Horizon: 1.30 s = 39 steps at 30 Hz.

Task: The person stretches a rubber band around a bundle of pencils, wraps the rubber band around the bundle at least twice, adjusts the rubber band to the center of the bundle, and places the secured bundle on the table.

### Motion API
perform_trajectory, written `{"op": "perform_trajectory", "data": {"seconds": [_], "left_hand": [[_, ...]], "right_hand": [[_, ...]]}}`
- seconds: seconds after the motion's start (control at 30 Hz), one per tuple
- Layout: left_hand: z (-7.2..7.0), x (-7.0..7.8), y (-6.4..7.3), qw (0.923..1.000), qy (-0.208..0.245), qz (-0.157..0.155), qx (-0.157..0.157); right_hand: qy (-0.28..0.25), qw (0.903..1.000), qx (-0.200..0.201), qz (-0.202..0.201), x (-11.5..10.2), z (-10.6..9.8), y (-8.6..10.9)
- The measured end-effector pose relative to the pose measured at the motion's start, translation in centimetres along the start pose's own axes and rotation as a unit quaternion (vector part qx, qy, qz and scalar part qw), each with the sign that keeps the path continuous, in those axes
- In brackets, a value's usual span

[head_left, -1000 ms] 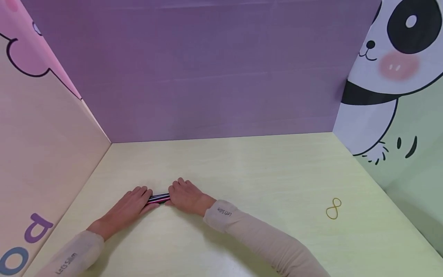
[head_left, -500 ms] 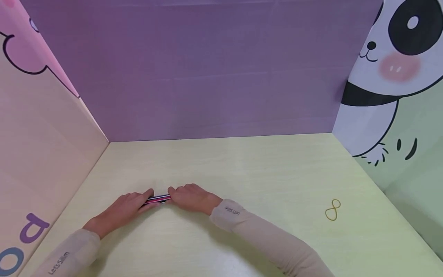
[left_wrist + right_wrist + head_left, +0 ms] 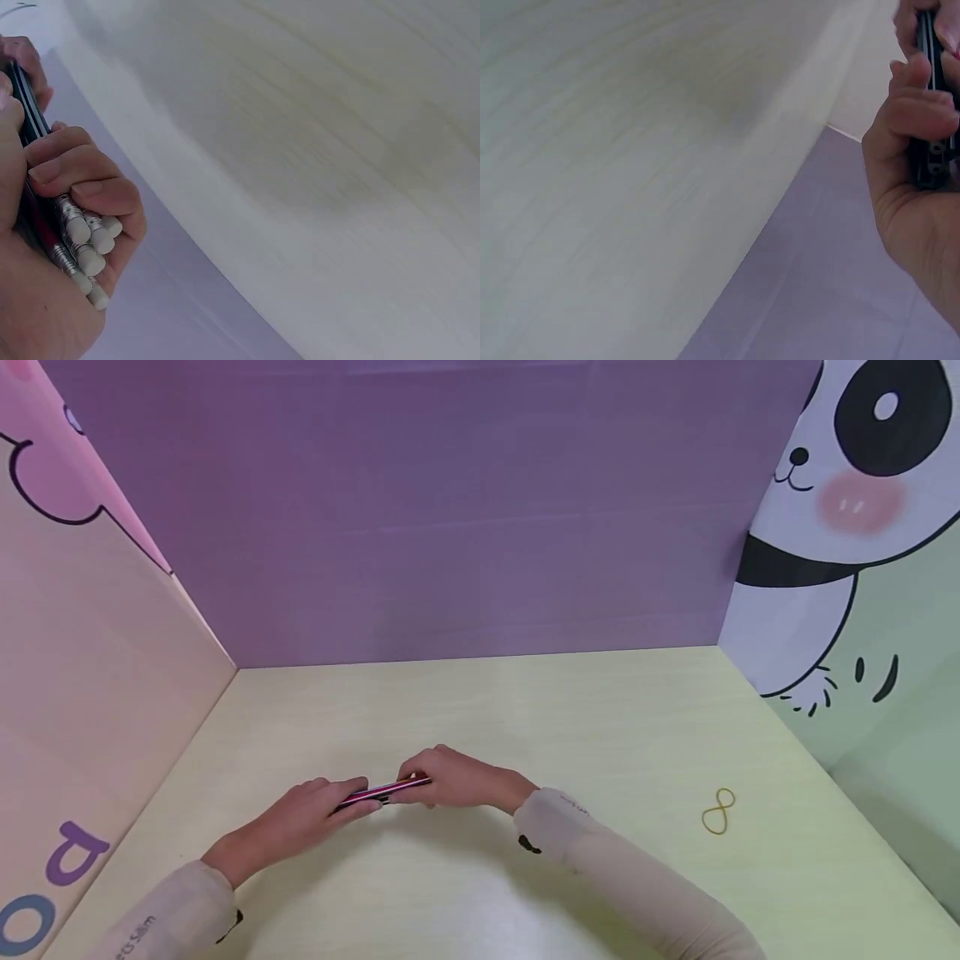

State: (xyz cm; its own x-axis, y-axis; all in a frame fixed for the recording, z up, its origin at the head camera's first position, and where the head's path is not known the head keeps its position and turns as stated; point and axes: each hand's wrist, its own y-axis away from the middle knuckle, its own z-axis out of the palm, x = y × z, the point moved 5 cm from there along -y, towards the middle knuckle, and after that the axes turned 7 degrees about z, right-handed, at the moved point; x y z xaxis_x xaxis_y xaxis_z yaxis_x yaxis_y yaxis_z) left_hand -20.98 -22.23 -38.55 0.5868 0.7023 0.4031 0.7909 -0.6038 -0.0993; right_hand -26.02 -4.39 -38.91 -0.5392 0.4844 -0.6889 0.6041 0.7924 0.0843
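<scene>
A bundle of pencils (image 3: 382, 791) in dark, striped and red colours spans the space between both hands. The left hand (image 3: 300, 818) grips its left end; in the left wrist view, white erasers (image 3: 90, 262) with metal ferrules poke out below the curled fingers (image 3: 82, 165). At the other end, the right hand (image 3: 457, 779) wraps its fingers round the pencils, whose dark, flat ends show in the right wrist view. The bundle slants slightly, its right end higher in the head view. A yellow rubber band (image 3: 718, 811), twisted into a figure eight, lies on the table far to the right.
The pale wooden table (image 3: 525, 710) reaches back to a purple wall (image 3: 450, 510). A panel with painted letters (image 3: 112, 693) borders the left side. On the right stands a panel with a panda picture (image 3: 840, 527).
Both hands have shifted rightward with the pencils, the right hand further than the left. More of the bundle shows between them, and its tilt has grown. The rubber band stays where it was.
</scene>
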Motion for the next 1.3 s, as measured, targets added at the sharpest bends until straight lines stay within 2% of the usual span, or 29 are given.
{"op": "perform_trajectory", "data": {"seconds": [0.2,0.33,0.53,0.67,0.87,0.93,1.0,1.17,1.23,1.3], "left_hand": [[0.9,1.9,-1.4,0.9953,0.093,-0.011,-0.025],[1.4,2.9,-2.3,0.9911,0.129,-0.01,-0.031],[1.6,4.2,-3.2,0.9886,0.145,-0.015,-0.039],[1.4,5.2,-4.3,0.9918,0.124,-0.015,-0.028],[1.8,6.3,-6.2,0.9974,0.068,-0.026,-0.005],[1.9,6.6,-6.7,0.9979,0.058,-0.029,-0.001],[2.0,6.8,-7.1,0.9978,0.058,-0.033,0.001],[2.0,7.2,-8.0,0.9967,0.074,-0.031,-0.01],[1.9,7.3,-8.5,0.9965,0.078,-0.029,-0.013],[1.8,7.5,-9.1,0.9963,0.082,-0.024,-0.011]], "right_hand": [[-0.101,0.9928,0.015,0.062,1.0,-1.4,1.8],[-0.134,0.9855,0.046,0.094,1.5,-2.0,2.8],[-0.154,0.9807,0.1,0.066,1.7,-3.0,3.7],[-0.204,0.9622,0.158,0.087,2.6,-3.9,4.4],[-0.248,0.9193,0.267,0.15,4.1,-5.0,5.4],[-0.239,0.915,0.289,0.148,4.4,-5.2,5.7],[-0.218,0.9204,0.297,0.131,4.5,-5.5,5.8],[-0.137,0.9562,0.248,0.073,4.4,-6.1,6.6],[-0.123,0.9643,0.227,0.059,4.4,-6.5,7.1],[-0.116,0.9672,0.22,0.05,4.5,-7.0,7.5]]}}
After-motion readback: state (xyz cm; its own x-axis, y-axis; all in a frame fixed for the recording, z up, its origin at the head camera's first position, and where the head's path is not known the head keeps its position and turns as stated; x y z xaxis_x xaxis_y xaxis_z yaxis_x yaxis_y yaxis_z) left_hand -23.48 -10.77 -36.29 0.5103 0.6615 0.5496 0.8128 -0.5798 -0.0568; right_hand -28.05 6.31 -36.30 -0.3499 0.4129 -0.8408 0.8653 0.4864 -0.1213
